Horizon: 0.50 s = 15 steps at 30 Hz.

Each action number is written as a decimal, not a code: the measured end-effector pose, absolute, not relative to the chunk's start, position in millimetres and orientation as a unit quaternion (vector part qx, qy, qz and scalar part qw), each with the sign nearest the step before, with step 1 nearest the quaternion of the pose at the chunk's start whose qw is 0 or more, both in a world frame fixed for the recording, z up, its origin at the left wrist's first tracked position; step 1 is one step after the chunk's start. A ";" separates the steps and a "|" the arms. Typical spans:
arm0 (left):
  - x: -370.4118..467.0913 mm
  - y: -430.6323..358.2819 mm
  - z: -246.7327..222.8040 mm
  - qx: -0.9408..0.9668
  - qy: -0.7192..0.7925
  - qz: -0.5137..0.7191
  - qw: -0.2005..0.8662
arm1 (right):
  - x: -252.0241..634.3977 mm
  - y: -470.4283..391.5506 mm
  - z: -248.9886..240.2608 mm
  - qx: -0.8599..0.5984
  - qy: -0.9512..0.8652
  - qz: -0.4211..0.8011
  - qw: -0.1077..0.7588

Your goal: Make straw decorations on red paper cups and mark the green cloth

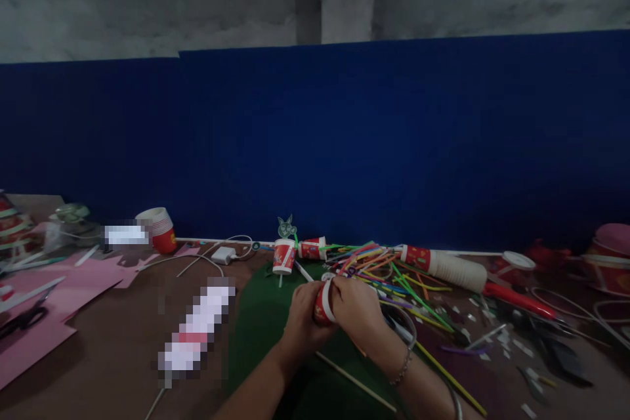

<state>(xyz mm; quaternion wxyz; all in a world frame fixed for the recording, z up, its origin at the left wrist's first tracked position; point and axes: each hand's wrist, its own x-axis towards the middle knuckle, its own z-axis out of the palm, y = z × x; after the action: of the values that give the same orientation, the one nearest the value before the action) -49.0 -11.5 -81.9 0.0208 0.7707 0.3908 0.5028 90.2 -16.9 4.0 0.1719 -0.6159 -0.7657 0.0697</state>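
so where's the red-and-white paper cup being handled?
Head view, lower centre: the red-and-white paper cup is between the left hand and right hand, over the dark green mat.

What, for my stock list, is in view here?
Table: one, brown, lower half
Partition: one, blue, behind table
Wall: one, grey, above partition
Mat: one, green, centre
Held cup: one, red, centre
Cat-topped cup: one, red, rear centre
Lying cup: one, red, beside that
Short cup stack: one, red, rear left
Long cup stack: one, mostly white, right
Coloured strips: many, mixed, right of centre
Stick: one, pale, over mat
Paper: several sheets, pink, left
Scissors: one pair, black, left
Adapter: one, white, rear left
Tool: one, red-handled, right
Scraps: many, white, right
Left hand: one, bare, gripping cup
Right hand: one, bare, at cup
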 end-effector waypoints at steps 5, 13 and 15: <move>-48.9 -11.6 -80.9 0.764 0.408 0.500 0.013 | 94.5 -15.5 8.2 -0.594 -0.782 0.094 0.163; -46.1 -15.5 -77.1 0.766 0.408 0.495 0.038 | 98.2 -17.2 11.4 -0.609 -0.775 0.062 0.154; -46.6 -15.0 -79.2 0.762 0.406 0.503 0.047 | 96.6 -17.1 10.6 -0.601 -0.780 0.060 0.164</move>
<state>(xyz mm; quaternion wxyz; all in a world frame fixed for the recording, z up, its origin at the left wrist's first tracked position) -46.6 -15.0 -79.2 0.0472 0.7619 0.4058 0.5026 96.6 -17.1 10.6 0.1638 -0.6013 -0.7798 0.0600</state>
